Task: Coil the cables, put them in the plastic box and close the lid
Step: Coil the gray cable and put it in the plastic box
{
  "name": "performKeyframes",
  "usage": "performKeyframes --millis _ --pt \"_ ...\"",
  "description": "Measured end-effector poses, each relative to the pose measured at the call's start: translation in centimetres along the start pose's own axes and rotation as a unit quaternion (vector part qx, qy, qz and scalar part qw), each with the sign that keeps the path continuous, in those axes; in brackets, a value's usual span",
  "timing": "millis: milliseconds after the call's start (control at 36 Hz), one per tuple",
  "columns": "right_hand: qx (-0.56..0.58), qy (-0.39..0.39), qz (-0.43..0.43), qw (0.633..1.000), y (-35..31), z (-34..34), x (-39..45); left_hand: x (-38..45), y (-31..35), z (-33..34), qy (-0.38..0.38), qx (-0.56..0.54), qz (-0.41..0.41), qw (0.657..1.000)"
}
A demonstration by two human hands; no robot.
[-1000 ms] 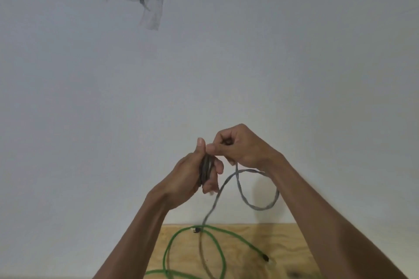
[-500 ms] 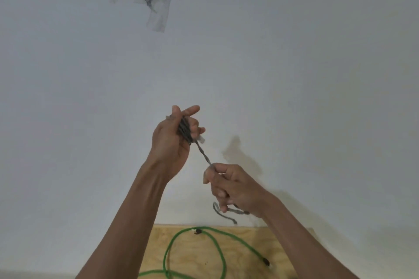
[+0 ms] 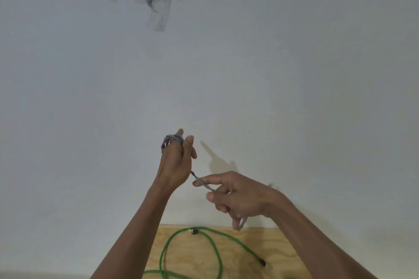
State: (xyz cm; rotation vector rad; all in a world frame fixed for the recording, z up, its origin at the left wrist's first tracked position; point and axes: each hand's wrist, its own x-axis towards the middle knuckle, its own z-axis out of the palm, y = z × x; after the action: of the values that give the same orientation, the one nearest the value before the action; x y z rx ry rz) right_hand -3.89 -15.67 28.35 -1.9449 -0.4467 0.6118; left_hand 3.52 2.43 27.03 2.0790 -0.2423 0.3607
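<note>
Left hand (image 3: 175, 161) grips grey cable (image 3: 201, 182) coil; right hand (image 3: 238, 197) pinches tail — looks light, floppy; I'd grip near loose end.

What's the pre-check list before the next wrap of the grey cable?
1. Coil secured: grey cable is wound round the left hand's fingers. Ok.
2. Free strand controlled: right hand pinches it just below the left hand. Ok.
3. Strand between the hands taut, no loop sagging. Ok.
4. Remaining tail: short end hangs below the right hand. Ok, nearly done.
5. Green cable lies uncoiled on the wooden board. Not ok.
6. Plastic box within reach: not in view. Cannot tell.
</note>
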Motion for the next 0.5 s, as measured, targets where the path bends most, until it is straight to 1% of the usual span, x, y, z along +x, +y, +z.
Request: performKeyframes --millis 56,111,167,194,250,361,417,500 --pt "-0.004 0.037 -0.037 0.999 -0.4 -0.1 -0.1 0.0 -0.3 -0.5 -0.032 0.047 0.004 0.998" --pt "-0.033 0.08 -0.077 0.993 -0.9 -0.8 -0.2 -0.8 -0.5 -0.6 -0.094 0.088 0.01 0.992" --pt "-0.069 0.117 -0.105 0.985 -1.6 -2.3 -0.1 -1.9 -0.7 -0.6 -0.151 0.074 0.012 0.986" --pt "-0.075 0.135 -0.114 0.981 -1.9 -3.1 0.0 -2.5 -0.7 -0.5 -0.175 0.036 -0.002 0.984" --pt "-0.043 0.171 -0.131 0.976 -2.0 -4.7 0.3 -3.7 -0.3 -0.4 -0.237 -0.053 -0.032 0.97" --pt "0.055 0.233 -0.158 0.958 -1.1 -6.5 1.5 -5.1 2.3 0.1 -0.375 -0.189 -0.051 0.906" --pt "0.103 0.257 -0.151 0.949 -0.2 -6.1 2.2 -5.3 3.8 0.4 -0.404 -0.278 -0.048 0.87" --pt "0.183 0.242 -0.15 0.941 1.6 -3.8 3.3 -5.2 5.6 0.5 -0.394 -0.413 -0.02 0.821"
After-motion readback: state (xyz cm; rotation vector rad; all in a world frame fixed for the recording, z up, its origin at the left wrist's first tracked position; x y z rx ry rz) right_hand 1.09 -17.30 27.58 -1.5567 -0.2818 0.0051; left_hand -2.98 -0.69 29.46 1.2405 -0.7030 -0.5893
